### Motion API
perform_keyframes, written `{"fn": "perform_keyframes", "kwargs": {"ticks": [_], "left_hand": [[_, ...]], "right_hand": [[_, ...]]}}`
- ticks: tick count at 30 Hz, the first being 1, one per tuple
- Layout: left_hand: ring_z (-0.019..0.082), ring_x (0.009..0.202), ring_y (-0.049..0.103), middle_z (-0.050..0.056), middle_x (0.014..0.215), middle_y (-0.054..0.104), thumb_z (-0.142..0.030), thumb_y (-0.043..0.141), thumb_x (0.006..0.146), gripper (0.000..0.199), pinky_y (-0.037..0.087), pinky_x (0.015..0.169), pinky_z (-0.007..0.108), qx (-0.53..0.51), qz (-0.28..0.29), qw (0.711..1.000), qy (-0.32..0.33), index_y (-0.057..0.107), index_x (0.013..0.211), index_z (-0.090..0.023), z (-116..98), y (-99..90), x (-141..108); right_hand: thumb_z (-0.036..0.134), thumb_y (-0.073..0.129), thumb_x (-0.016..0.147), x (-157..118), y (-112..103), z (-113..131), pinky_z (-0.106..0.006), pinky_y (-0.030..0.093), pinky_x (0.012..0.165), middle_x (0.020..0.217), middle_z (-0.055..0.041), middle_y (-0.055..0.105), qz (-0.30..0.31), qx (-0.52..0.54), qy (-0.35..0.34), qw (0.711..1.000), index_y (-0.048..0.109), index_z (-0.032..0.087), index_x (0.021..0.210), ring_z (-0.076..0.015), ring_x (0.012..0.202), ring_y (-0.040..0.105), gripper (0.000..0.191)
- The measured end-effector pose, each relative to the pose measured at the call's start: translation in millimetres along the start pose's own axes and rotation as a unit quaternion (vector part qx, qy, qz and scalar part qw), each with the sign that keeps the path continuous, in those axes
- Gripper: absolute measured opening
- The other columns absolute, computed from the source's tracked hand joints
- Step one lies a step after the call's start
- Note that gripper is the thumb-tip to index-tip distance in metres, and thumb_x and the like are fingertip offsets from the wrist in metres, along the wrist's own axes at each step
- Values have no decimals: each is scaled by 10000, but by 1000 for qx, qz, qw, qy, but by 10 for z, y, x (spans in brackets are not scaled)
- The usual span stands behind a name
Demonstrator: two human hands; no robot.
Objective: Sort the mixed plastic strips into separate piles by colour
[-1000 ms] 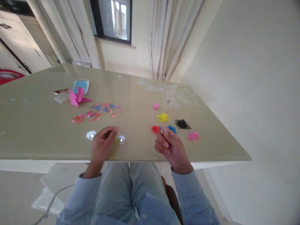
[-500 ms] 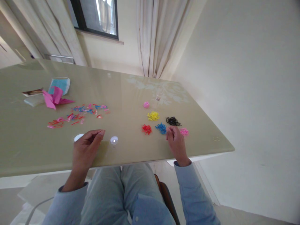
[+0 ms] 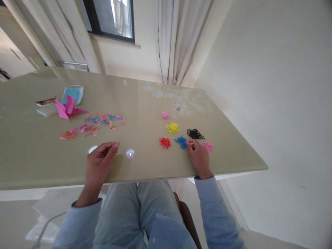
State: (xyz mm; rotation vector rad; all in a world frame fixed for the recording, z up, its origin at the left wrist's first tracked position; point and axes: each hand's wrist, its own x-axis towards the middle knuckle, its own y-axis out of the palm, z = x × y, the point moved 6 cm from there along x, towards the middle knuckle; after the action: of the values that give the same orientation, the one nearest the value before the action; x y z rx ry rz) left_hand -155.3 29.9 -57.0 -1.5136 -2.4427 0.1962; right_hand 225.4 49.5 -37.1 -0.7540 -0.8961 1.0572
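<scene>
My right hand (image 3: 199,156) is at the right side of the table, thumb and forefinger closed together at the right edge of a small pile of blue rubber bands (image 3: 181,141). Whatever is between those fingertips is too small to make out. A pink pile (image 3: 208,146) lies just right of this hand and a black pile (image 3: 195,134) just beyond it. Red bands (image 3: 165,143) and yellow bands (image 3: 172,127) lie left of the blue ones. My left hand (image 3: 101,162) hovers or rests near the front edge, its fingers pinched; any content is hidden.
Mixed loose bands (image 3: 100,120) are scattered at the left. Behind them lie a pink folded paper shape (image 3: 68,108), a blue face mask (image 3: 73,94) and a small picture card (image 3: 45,101). A pink ring-shaped roll (image 3: 165,115) sits beyond the yellow pile. A wall stands at the right.
The view has turned slightly left, so everything sits a little further right. My right hand stays by the blue pile, and my left hand keeps its pinch.
</scene>
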Motion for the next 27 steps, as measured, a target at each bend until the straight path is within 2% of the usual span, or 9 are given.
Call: {"fn": "perform_keyframes", "kwargs": {"ticks": [6,9,13,17,21,24,27], "left_hand": [[138,633,582,8,720,686,-487,689,731,324,480,602,237,10,5,1000,3,734,844,-187,-42,7,-6],[148,657,607,19,746,708,-494,684,730,334,493,630,245,10,14,1000,2,734,844,-184,-44,24,0],[174,709,642,38,771,731,-506,667,731,345,508,675,266,17,30,999,10,731,813,-177,-47,58,16],[164,658,626,35,725,712,-496,621,755,356,494,647,268,25,49,998,10,727,809,-161,-55,119,64],[152,568,596,36,720,701,-446,586,757,354,466,553,262,31,59,997,-26,724,874,-143,-37,177,206],[148,594,611,51,818,718,-355,560,789,310,492,603,276,89,23,996,-13,718,945,-138,-74,103,380],[177,771,658,68,920,724,-245,536,821,263,516,758,297,218,-31,975,26,720,987,-155,-147,-63,565]], "right_hand": [[446,469,931,-201,-69,83,-258,378,568,611,-28,652,-44,78,-40,995,704,179,943,-173,549,586,356],[452,469,941,-316,-8,203,-254,396,559,585,-17,643,-13,108,-64,992,708,194,937,-164,517,579,352],[459,445,959,-385,134,372,-264,440,587,724,-53,736,62,100,-134,984,725,225,930,-188,600,662,366],[503,417,968,-359,145,375,-260,490,612,794,-66,768,60,106,-163,979,730,216,878,-202,669,712,434],[569,436,948,-348,127,305,-228,528,599,792,-59,776,51,140,-179,973,742,215,842,-187,649,724,479],[629,446,917,-342,136,240,-209,549,572,771,-55,780,44,149,-179,972,753,218,814,-190,629,736,523],[671,464,882,-319,164,188,-199,566,567,783,-62,788,40,138,-182,973,770,225,817,-212,670,759,545]]}}
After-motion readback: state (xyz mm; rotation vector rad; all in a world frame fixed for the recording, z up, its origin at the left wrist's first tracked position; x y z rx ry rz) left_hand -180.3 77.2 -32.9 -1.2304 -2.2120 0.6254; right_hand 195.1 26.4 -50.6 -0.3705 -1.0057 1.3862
